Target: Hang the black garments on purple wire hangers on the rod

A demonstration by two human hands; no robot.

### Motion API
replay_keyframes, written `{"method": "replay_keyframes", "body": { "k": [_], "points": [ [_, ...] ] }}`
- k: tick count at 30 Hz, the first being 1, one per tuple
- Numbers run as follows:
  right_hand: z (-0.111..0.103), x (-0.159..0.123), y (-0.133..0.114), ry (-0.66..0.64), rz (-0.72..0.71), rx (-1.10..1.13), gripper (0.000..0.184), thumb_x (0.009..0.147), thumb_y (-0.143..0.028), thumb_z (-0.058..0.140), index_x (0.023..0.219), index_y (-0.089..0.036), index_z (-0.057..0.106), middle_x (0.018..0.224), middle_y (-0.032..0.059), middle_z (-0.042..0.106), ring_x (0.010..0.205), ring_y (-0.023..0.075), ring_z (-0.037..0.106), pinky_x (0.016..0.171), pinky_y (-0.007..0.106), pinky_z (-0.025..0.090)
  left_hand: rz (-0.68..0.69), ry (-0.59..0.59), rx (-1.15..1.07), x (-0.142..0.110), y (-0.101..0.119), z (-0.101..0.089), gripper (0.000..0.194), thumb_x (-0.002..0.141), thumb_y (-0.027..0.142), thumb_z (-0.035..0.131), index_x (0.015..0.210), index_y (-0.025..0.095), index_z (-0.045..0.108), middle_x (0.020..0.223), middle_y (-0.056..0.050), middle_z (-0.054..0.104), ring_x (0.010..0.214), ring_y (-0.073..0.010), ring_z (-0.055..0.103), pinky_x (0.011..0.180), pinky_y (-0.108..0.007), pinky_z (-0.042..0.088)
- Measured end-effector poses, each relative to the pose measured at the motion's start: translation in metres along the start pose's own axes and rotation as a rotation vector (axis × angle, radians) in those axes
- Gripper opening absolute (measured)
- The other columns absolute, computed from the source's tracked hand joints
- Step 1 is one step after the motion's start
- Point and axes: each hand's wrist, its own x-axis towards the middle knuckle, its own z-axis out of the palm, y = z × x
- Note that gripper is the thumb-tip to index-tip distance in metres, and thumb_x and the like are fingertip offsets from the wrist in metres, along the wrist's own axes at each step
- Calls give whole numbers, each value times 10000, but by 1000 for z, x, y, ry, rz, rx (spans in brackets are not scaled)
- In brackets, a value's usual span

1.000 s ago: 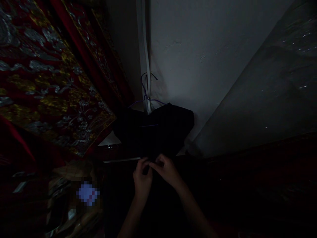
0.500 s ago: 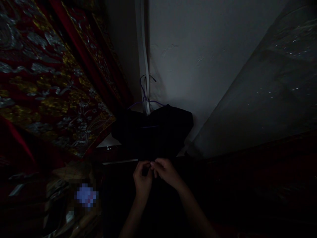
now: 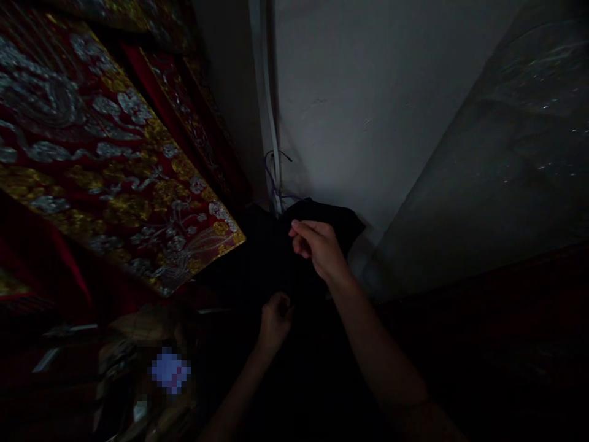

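A black garment [image 3: 257, 258] hangs on a thin purple wire hanger [image 3: 271, 178] in front of me. Low on its front, my left hand [image 3: 276, 319] is closed in a pinch, seemingly on the dark cloth. Higher up, near the garment's upper right part, my right hand [image 3: 317, 242] is raised with thumb and forefinger pressed together. Whatever it pinches is too small or too dark to make out. Most folds of the cloth are lost in the darkness.
Red cloth embroidered in gold and silver [image 3: 138, 184] hangs at the left. A pale cable [image 3: 269, 98] runs down the wall [image 3: 359, 110] behind the hanger. Clear plastic sheeting [image 3: 515, 166] covers the right side. Blurred clutter [image 3: 138, 362] lies at lower left.
My right hand has risen away from my left hand, up over the garment. The left hand stays low, shifted slightly right. The view has moved a little.
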Motion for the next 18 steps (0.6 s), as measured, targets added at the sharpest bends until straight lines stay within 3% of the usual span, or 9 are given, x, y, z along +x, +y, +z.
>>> {"method": "replay_keyframes", "body": {
  "k": [3,5,7,9,11,14,18],
  "points": [
    [0,-15,15,-27,-1,-46,398,792,-557,640,728,-166,612,459,-38,549,350,63,407,365,185,265,68,-92,-33,15,27,-25,362,745,157,713,1092,214,626,911,-20,702,838,-182,679,778,-302,524],
    [-3,-21,21,-67,-26,-119,377,827,-539,614,751,-170,617,467,-40,550,368,73,433,385,189,295,252,82,-59,30,60,-46,426,835,207,677,1246,228,568,1080,-59,691,993,-193,668,894,-336,517],
    [-5,-22,20,-94,-83,-203,357,856,-512,596,754,-171,626,483,-38,549,399,81,456,412,196,318,440,240,-44,49,96,-66,433,927,227,584,1355,234,515,1073,-60,681,971,-173,660,904,-332,511],
    [-8,-20,13,-109,-164,-290,339,882,-474,579,736,-172,627,507,-34,547,440,85,473,454,205,345,571,267,44,67,125,-79,341,965,232,539,1303,226,575,1037,-52,693,913,-160,660,860,-306,513],
    [-10,-16,6,-107,-243,-376,326,902,-432,562,709,-174,617,529,-30,541,483,92,485,501,216,366,653,242,127,81,141,-84,187,972,240,538,1106,203,664,953,-42,703,857,-156,662,799,-280,510],
    [-14,-9,9,-82,-319,-459,312,910,-389,543,693,-175,610,578,-20,552,550,107,509,556,229,382,699,244,204,90,144,-80,132,966,235,552,907,184,658,833,-30,689,768,-148,655,716,-255,492],
    [-18,2,44,-62,-307,-520,302,914,-350,512,683,-180,607,645,9,601,626,140,553,609,249,401,732,349,285,87,144,-80,132,949,236,565,864,186,653,786,-21,678,718,-146,626,698,-264,461]
  ]
}}
